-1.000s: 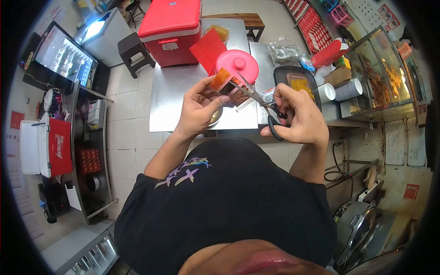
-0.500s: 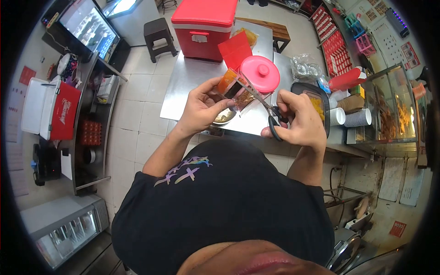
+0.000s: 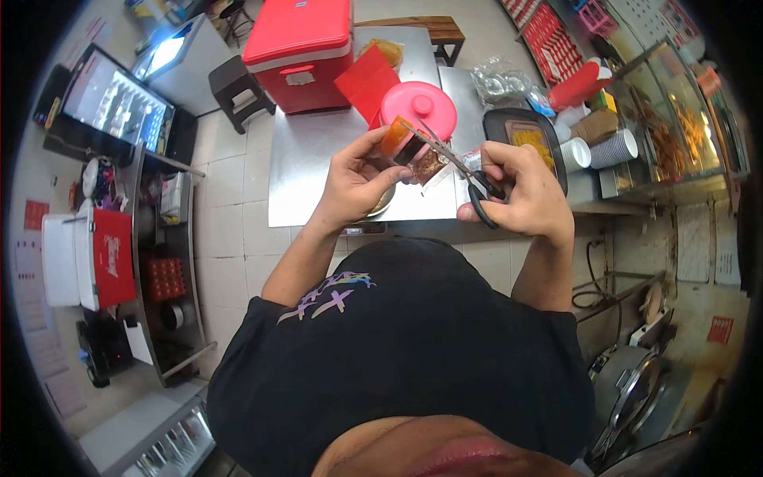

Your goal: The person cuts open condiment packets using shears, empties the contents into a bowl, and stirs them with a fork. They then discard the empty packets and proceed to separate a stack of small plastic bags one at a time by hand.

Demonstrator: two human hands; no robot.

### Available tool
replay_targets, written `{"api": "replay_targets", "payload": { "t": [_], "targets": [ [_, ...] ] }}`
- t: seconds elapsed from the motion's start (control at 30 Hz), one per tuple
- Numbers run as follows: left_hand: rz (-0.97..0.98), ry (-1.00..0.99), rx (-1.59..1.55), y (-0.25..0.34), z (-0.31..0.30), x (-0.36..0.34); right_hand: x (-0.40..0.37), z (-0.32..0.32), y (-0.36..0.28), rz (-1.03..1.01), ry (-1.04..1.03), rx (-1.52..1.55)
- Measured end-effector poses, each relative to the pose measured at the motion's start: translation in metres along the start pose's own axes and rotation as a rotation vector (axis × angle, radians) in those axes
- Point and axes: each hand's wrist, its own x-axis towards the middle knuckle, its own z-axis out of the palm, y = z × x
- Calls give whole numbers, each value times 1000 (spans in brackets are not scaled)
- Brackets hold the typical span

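Note:
My left hand (image 3: 355,179) pinches several small sachets, among them an orange one (image 3: 393,138), a dark one (image 3: 409,149) and a clear one with reddish-brown contents (image 3: 430,166). My right hand (image 3: 524,191) holds black-handled scissors (image 3: 463,168) by the loops. Their blades are parted and lie across the upper ends of the sachets. Just behind the blades is a round pink lid (image 3: 437,100) with a knob. A bowl (image 3: 384,203) is partly hidden under my left hand, on the metal table (image 3: 302,167).
A red cooler box (image 3: 298,48) and a red sheet (image 3: 366,83) stand behind. To the right are a black tray (image 3: 497,123) with yellow food, paper cups (image 3: 614,149), plastic bags (image 3: 502,82) and a glass food case (image 3: 664,119).
The view has shifted, so the table and cooler appear further left. Both hands keep nearly the same hold; the scissor blades look a little wider apart at the sachets.

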Motion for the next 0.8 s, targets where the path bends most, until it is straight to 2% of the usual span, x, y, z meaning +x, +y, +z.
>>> {"api": "replay_targets", "payload": {
  "t": [0.33,0.57,0.7,0.73,0.8],
  "targets": [
    [-25,-172,-69,-22,12,30,-16,-16,16,40,58,27],
    [-8,-148,-73,-19,6,38,3,-15,22,4,88,43],
    [-35,-92,-124,-20,-7,40,14,-17,18,4,14,16],
    [-65,-82,-232,-18,-6,38,18,-17,15,-17,4,5],
    [-73,-68,-180,-15,-11,35,26,-13,12,-42,-20,1]
  ]
}}
